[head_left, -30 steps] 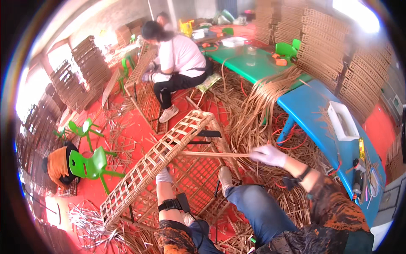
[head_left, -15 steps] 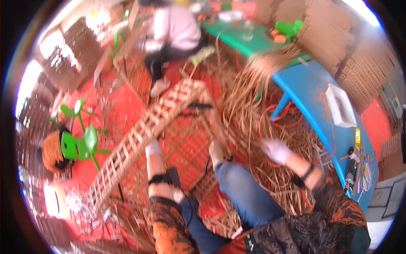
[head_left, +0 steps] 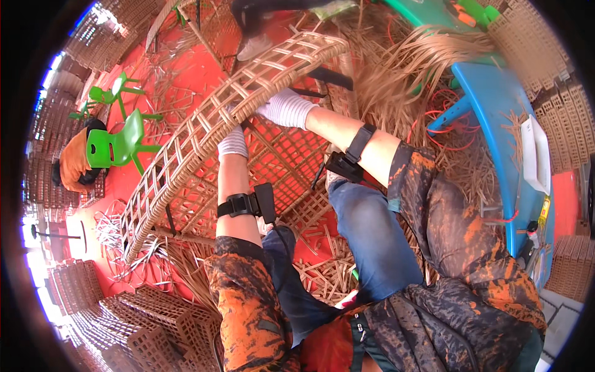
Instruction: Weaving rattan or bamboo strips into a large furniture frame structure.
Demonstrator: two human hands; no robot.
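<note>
A long woven rattan frame (head_left: pixel 204 133) with an open lattice and a thick wrapped rim stretches diagonally in front of me. My left hand (head_left: pixel 233 144), in a pale striped glove, closes on its near rim from below; the fingertips are out of sight behind the weave. Just right of it, my right hand (head_left: pixel 286 109), gloved alike, is bent with its fingers curled in at the same rim. What those fingers pinch is hidden. Below the rim, a wider brown lattice panel (head_left: pixel 279 161) belongs to the same piece or lies right under it.
Loose rattan strips (head_left: pixel 427 53) heap at the far right, beside a blue bench (head_left: pixel 489 93) bearing a white tray (head_left: pixel 536 155). Green chairs (head_left: pixel 127 139) stand on the red floor at left, one with an orange-and-black garment (head_left: pixel 75 160). Woven panels (head_left: pixel 142 322) stack lower left. Another person's legs (head_left: pixel 254 25) show beyond.
My right hand has come in from the strips at the right to the frame's rim, beside my left hand. The left hand remains at the rim. My view has tilted lower.
</note>
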